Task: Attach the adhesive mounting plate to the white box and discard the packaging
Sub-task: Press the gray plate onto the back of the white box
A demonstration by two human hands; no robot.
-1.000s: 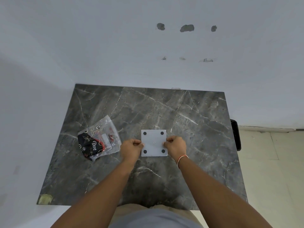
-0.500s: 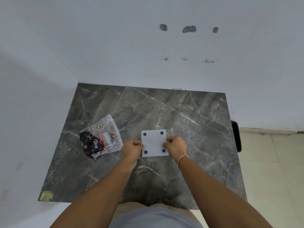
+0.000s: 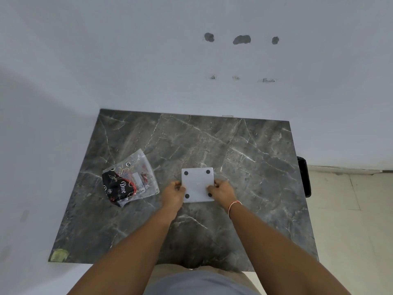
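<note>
Between both hands (image 3: 173, 193), white box (image 3: 197, 185).

Even soft daylight, faint shadow on left wall, wide-angle bending at edges

We see a white box (image 3: 197, 185) with four black dots on the grey, white-veined marble tabletop (image 3: 244, 158).

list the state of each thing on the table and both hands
white box: flat on the table, four dark dots facing up, held at both side edges
plastic packet: lying flat left of the box, untouched, contents still inside
left hand: gripping the box's left edge
right hand: gripping the box's right edge
marble table: bare elsewhere
</note>
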